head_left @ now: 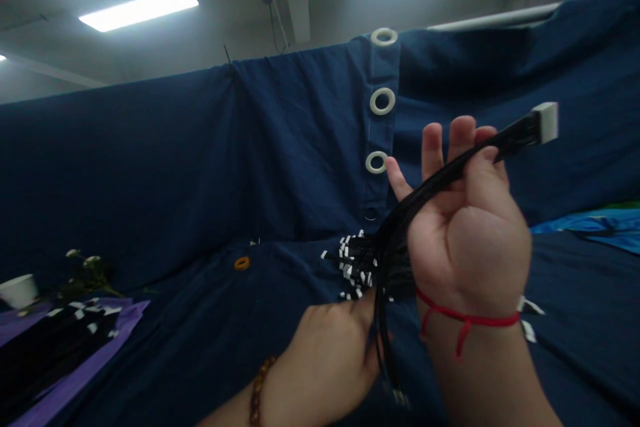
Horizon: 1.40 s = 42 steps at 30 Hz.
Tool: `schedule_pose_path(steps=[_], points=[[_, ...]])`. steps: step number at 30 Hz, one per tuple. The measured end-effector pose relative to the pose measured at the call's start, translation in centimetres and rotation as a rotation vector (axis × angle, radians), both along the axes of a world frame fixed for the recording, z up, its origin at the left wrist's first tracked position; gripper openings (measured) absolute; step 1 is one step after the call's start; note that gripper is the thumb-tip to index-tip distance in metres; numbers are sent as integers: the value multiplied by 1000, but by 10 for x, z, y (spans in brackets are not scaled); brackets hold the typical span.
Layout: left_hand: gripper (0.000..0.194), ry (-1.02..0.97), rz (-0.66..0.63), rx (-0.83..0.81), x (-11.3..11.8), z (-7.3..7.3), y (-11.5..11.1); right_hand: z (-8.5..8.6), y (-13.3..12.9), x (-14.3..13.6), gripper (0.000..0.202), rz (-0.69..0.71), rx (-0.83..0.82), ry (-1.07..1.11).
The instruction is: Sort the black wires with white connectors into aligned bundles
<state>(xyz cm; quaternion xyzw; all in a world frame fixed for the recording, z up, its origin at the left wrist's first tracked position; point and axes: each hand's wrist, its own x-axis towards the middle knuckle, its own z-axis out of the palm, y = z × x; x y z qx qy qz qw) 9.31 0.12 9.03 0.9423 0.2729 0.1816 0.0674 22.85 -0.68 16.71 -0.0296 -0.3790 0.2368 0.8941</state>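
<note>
My right hand (pixel 467 227), palm toward me with a red string on the wrist, pinches a black wire harness (pixel 400 213) between thumb and fingers. Its white connector (pixel 547 122) sticks out at the upper right. From there the wires curve down to the left, and their lower end (pixel 400 397) hangs loose, blurred. My left hand (pixel 330 347), wearing a beaded bracelet, is beside the hanging wires, its back up. Its fingertips lie partly behind the wires, so their grip is unclear. Behind both hands lies a pile of black cables with white connectors (pixel 357 267).
At the left, more black cables (pixel 50 353) lie on a purple sheet (pixel 125 327), near a white cup (pixel 19 291) and small white flowers (pixel 90 263). An orange-brown tape ring (pixel 243 263) rests on the dark blue cloth (pixel 225 320). A blue curtain (pixel 300 147) with rings stands behind.
</note>
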Motion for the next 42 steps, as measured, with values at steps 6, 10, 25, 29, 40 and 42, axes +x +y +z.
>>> schedule_pose_path(steps=[6,10,25,29,40,42], points=[[55,3,216,25,-3,-2,11,-1,-3,-3,20,9,27,-23],[64,-108,363,29,-11,5,22,0,-6,-3,19,45,64,-119],[46,-542,266,-16,-40,33,23,2,-9,-14,17,235,13,-203],[50,-556,225,18,-39,33,19,0,-3,-19,13,266,-35,-394],[27,-551,109,-161,-40,38,19,-11,17,-29,18,129,-179,-731],[22,-549,116,-167,-41,39,20,-11,17,-29,18,27,-204,-819]])
